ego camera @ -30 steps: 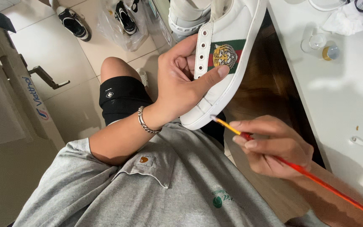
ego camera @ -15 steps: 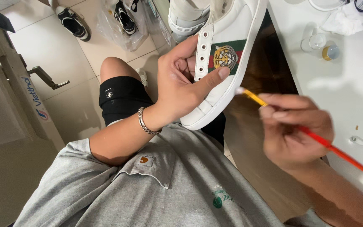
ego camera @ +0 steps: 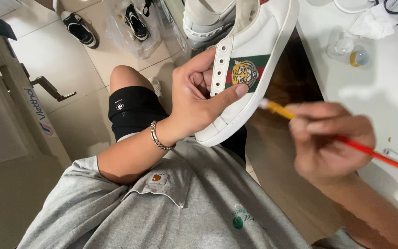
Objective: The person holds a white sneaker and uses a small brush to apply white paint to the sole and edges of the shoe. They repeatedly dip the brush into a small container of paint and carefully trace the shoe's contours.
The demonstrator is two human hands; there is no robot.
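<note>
- The left hand (ego camera: 199, 99) grips a white sneaker (ego camera: 249, 69), thumb on its tiger patch.
- The right hand (ego camera: 330, 140), blurred, holds a red-handled brush (ego camera: 374, 154), tip just beside the sole.

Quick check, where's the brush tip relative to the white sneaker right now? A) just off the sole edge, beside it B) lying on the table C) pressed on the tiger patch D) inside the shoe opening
A: the pale tip of the thin red-and-yellow paintbrush in the right hand sits just off the sole edge of the white leather sneaker, which the left hand grips; contact is too blurred to tell.
</note>
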